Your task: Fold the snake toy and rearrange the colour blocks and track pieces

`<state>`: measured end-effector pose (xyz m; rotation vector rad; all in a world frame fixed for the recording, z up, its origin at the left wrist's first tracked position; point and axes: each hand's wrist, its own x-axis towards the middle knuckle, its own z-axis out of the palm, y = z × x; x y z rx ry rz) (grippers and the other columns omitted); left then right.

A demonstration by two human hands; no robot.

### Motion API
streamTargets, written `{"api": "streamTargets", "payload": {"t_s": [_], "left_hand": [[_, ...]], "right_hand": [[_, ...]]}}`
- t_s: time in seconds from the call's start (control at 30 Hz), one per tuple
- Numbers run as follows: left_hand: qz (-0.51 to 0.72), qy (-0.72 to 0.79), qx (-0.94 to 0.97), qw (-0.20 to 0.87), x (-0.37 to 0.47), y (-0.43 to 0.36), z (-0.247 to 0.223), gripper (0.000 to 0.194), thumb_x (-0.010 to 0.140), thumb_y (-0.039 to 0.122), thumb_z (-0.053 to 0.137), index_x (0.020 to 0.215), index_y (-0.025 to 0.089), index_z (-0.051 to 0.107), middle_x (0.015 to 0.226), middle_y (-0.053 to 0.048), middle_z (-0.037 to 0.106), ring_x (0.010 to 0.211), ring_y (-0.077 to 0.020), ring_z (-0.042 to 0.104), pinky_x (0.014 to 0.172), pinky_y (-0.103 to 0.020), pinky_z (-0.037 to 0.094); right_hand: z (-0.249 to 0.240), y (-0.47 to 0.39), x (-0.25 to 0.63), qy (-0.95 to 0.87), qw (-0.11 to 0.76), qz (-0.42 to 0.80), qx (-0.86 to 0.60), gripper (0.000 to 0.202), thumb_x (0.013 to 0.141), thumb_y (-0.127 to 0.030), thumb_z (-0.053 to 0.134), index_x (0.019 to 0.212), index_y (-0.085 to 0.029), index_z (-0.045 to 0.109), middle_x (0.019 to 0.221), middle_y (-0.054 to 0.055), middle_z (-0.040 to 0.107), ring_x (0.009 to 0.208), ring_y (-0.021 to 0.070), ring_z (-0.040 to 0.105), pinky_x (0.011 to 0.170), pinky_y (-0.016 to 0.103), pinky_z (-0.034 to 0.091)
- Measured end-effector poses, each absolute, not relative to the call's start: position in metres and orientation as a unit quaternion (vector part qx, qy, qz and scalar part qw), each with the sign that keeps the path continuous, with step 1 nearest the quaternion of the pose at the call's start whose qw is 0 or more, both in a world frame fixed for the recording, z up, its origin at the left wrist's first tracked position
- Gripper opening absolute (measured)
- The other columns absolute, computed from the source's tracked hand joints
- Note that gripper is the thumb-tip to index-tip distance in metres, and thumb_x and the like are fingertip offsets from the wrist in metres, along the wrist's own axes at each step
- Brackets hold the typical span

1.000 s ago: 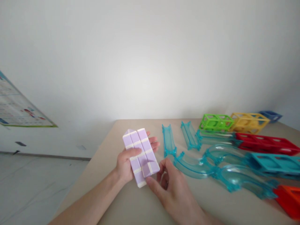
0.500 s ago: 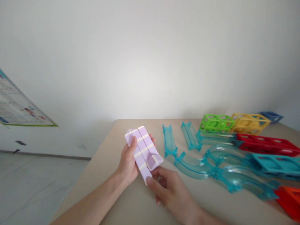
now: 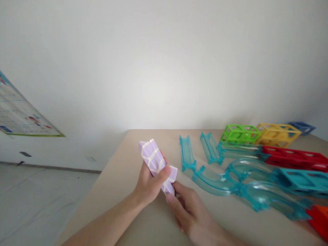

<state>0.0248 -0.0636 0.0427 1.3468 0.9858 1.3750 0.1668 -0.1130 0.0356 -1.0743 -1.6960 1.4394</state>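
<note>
A lilac snake puzzle of wedge-shaped segments with pale edges is held above the table, folded into a compact, slanting block. My left hand is closed around its middle, the thumb lying across the front and some fingertips showing behind the far side. At the lower end my right hand pinches the last segment between thumb and fingers. One wedge juts out to the right, just above the right fingertips. The puzzle's underside is hidden by the left palm.
Clear teal track pieces, straight and curved, lie on the beige table to the right. Behind and beside them are green, yellow, red and blue frame blocks. A white wall backs the table.
The snake puzzle has turned from a wide, flat shape into a narrower one seen more edge-on. My left thumb has moved down across it, and the right hand has shifted slightly right.
</note>
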Motion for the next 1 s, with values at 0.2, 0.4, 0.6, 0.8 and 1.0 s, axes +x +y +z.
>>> {"api": "streamTargets", "payload": {"t_s": [0.2, 0.4, 0.6, 0.8, 1.0], "left_hand": [[0.578, 0.308, 0.598, 0.463, 0.024, -0.067, 0.043, 0.044, 0.075, 0.044, 0.069, 0.108, 0.019, 0.053, 0.093, -0.008, 0.059, 0.081, -0.0202, 0.057, 0.076, -0.033, 0.048], [0.588, 0.257, 0.617, 0.455, 0.022, -0.070, 0.047, 0.055, 0.072, 0.048, 0.071, 0.116, 0.021, 0.051, 0.097, -0.009, 0.056, 0.086, -0.0230, 0.056, 0.079, -0.037, 0.048], [0.596, 0.235, 0.626, 0.446, 0.021, -0.070, 0.049, 0.057, 0.071, 0.044, 0.073, 0.119, 0.023, 0.051, 0.100, -0.009, 0.054, 0.087, -0.0225, 0.056, 0.078, -0.036, 0.049], [0.607, 0.208, 0.637, 0.427, 0.020, -0.064, 0.046, 0.091, 0.061, 0.043, 0.082, 0.137, 0.036, 0.034, 0.104, -0.007, 0.054, 0.092, -0.0235, 0.055, 0.084, -0.040, 0.047], [0.619, 0.254, 0.625, 0.402, 0.025, -0.064, 0.049, 0.081, 0.062, 0.055, 0.077, 0.129, 0.031, 0.040, 0.098, -0.006, 0.051, 0.083, -0.0205, 0.052, 0.072, -0.033, 0.048]], "right_hand": [[0.043, -0.116, 0.170, -0.736, 0.393, 0.390, -0.388, 0.031, 0.096, -0.042, 0.036, 0.090, -0.020, 0.056, 0.080, 0.006, 0.063, 0.069, 0.0182, 0.055, 0.065, 0.030, 0.045], [0.038, -0.121, 0.174, -0.768, 0.379, 0.364, -0.367, 0.032, 0.097, -0.040, 0.033, 0.095, -0.019, 0.057, 0.087, 0.008, 0.065, 0.076, 0.0198, 0.059, 0.071, 0.031, 0.048], [0.030, -0.124, 0.176, -0.732, 0.362, 0.445, -0.367, 0.041, 0.095, -0.053, 0.034, 0.099, -0.019, 0.057, 0.090, 0.009, 0.062, 0.079, 0.0190, 0.059, 0.075, 0.032, 0.049], [0.024, -0.118, 0.156, -0.398, 0.292, 0.803, -0.334, 0.054, 0.079, -0.074, 0.035, 0.073, -0.021, 0.043, 0.049, -0.007, 0.038, 0.032, 0.0048, 0.025, 0.032, 0.017, 0.020], [0.030, -0.112, 0.160, -0.409, 0.270, 0.818, -0.301, 0.056, 0.082, -0.071, 0.026, 0.072, -0.020, 0.047, 0.046, -0.004, 0.044, 0.030, 0.0073, 0.031, 0.031, 0.019, 0.025]]}}
